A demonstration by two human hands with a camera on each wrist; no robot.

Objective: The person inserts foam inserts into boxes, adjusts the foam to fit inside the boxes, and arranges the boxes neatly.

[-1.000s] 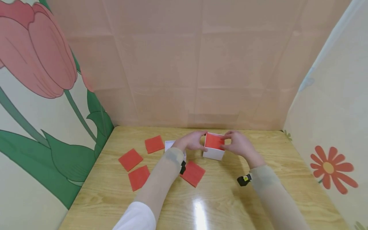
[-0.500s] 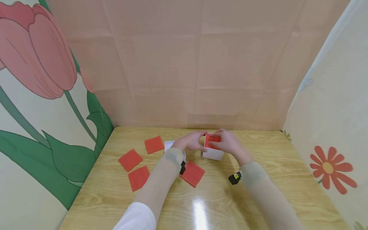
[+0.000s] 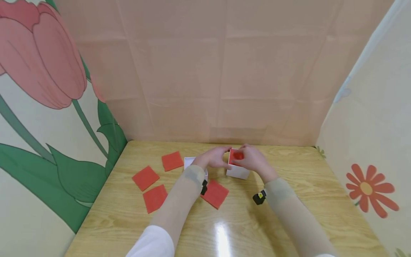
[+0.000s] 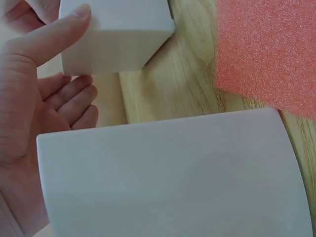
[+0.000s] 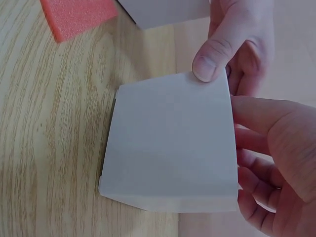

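A small white box (image 3: 237,172), its top side uncovered, stands on the table with red foam (image 3: 233,156) inside. My left hand (image 3: 211,157) holds this box at its left side; in the right wrist view the left thumb (image 5: 210,64) presses on the near face by a corner. Over the opening, my right hand (image 3: 257,161) dips its bent fingertips onto the foam. Whether those fingers pinch the foam or press on it, I cannot tell. In the right wrist view the box wall (image 5: 170,140) partly hides the right fingers (image 5: 259,180).
A second white box (image 3: 190,161) stands under my left wrist, largely covered by it. Red foam squares (image 3: 172,161) lie scattered on the left of the wooden table (image 3: 122,221). Another foam square (image 3: 216,195) lies in front of the boxes. A curtain-like wall (image 3: 179,71) rises behind.
My right hand has moved left, from the box's right rim to above its opening, and its spread fingers have drawn together over the foam. The left hand has stayed in place.
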